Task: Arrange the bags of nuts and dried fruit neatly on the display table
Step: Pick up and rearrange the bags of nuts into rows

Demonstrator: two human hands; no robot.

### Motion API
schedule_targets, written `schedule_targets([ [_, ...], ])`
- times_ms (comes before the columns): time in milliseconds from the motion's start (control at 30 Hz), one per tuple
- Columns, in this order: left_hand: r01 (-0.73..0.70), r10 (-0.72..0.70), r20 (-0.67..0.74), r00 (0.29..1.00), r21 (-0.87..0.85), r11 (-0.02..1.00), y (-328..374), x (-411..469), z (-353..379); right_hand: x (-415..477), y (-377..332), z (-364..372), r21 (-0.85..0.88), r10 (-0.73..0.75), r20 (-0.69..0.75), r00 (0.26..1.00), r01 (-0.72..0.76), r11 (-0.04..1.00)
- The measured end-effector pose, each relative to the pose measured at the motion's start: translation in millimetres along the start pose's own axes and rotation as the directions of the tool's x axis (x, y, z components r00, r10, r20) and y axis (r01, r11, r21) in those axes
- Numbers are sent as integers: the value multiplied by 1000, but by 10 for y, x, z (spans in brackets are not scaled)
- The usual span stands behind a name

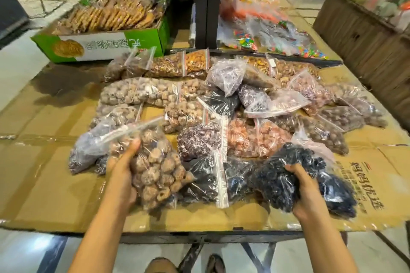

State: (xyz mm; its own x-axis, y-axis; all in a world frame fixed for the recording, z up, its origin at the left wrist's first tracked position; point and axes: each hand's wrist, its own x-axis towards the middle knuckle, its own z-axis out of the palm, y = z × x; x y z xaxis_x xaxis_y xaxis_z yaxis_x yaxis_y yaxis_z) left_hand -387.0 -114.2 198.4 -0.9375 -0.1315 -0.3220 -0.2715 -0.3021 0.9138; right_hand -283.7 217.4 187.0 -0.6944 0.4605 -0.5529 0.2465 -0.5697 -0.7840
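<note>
Flanking the heap [221,104] at the near edge of the cardboard-covered counter [44,184], two clear plastic bags are grasped by curled fingers: one brown dried-fruit bag [155,168] in the left hand [121,175], one black dried-fruit bag [277,177] in the right hand [304,186].

One wide-angle view, worn on the person's head, looks from above the near edge of the bench [221,236], facing forward and down across it toward the far edge. It sits close, with the near edge low in frame.
</note>
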Motion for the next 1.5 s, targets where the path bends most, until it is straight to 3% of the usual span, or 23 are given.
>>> schedule_targets([
  [67, 20, -12, -85, 996, 102, 995, 65, 283, -89, 2, 21, 10, 40, -8, -64, 998, 11, 999],
  [167, -74, 100, -97, 990, 239, 968, 239, 667, -49, -79, 97, 102, 90, -43, -164, 986, 59, 994],
  [267, -112, 139, -57, 989, 339, 934, 423, 1078, 85, -153, 251, 201, 140, -56, -311, 949, 105, 985],
  [433, -349, 317, 146, 937, 435, 830, 534, 1706, 296, -370, 502, 504, 238, -127, -413, 902, 242, 941],
  [500, -478, 400, 262, 878, 513, 713, 443, 1817, 378, -438, 572, 615, 242, -164, -430, 888, 289, 926],
  [533, -556, 416, 369, 831, 567, 608, 352, 1859, 415, -459, 601, 641, 243, -170, -451, 876, 304, 921],
  [633, -701, 252, 656, 712, 688, 189, 93, 1934, 458, -575, 685, 669, 198, -204, -519, 830, 348, 916],
  [667, -710, 205, 682, 702, 692, 133, 45, 1943, 464, -611, 715, 663, 182, -210, -534, 819, 354, 917],
  [833, -692, 139, 678, 722, 713, 114, 19, 1901, 384, -679, 795, 613, 157, -200, -563, 802, 342, 927],
  [967, -657, 46, 658, 752, 742, 128, 80, 1885, 405, -644, 709, 611, 106, -232, -571, 788, 351, 930],
  [1067, -586, 64, 590, 805, 772, 244, 193, 1709, 602, -670, 611, 584, -2, -320, -573, 755, 389, 921],
  [1233, -720, 215, 704, 677, 573, 391, 151, 1042, 1001, -606, 342, 314, -372, -547, -435, 715, 411, 832],
  [1333, -671, 218, 705, 675, 464, 578, 65, 565, 1272, -464, 68, 81, -571, -594, -237, 769, 384, 725],
  [1367, -640, 210, 696, 687, 441, 629, 19, 409, 1372, -405, -21, 12, -590, -590, -126, 798, 418, 691],
  [1433, -476, 90, 661, 745, 431, 767, -89, 126, 1589, -280, -145, -140, -657, -607, 117, 786, 520, 546],
  [1500, -118, -206, 629, 750, 434, 893, -214, -123, 1812, -173, -247, -288, -714, -587, 335, 737, 605, 351],
])
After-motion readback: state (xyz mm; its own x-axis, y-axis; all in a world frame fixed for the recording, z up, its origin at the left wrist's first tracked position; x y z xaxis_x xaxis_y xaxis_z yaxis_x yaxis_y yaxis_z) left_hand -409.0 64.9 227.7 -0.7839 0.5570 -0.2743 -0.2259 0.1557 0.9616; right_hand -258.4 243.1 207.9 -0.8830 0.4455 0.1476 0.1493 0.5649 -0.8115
